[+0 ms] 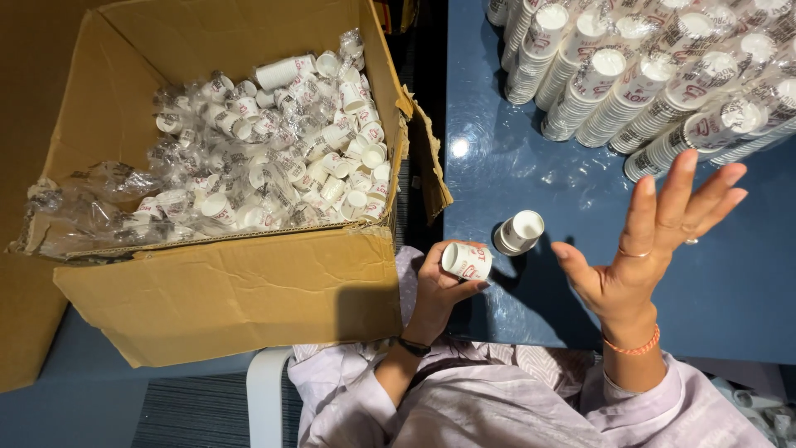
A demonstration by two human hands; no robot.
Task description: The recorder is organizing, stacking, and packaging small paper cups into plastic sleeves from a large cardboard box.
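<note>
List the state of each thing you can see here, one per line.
Cardboard box: open, full of loose cups.
Cup in left hand: held sideways.
Short cup stack: upright on blue table.
Long cup stacks: lying down.
Right hand: open, empty.

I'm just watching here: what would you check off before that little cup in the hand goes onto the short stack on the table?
1. Left hand has a firm hold on the small paper cup: ok.
2. Right hand is free, open, fingers spread: ok.
3. Short stack stands on the blue table with its mouth up: ok.
4. Table around the short stack is bare: ok.
5. Held cup is undamaged: cannot tell.
6. Cardboard box has more cups: ok.
</note>
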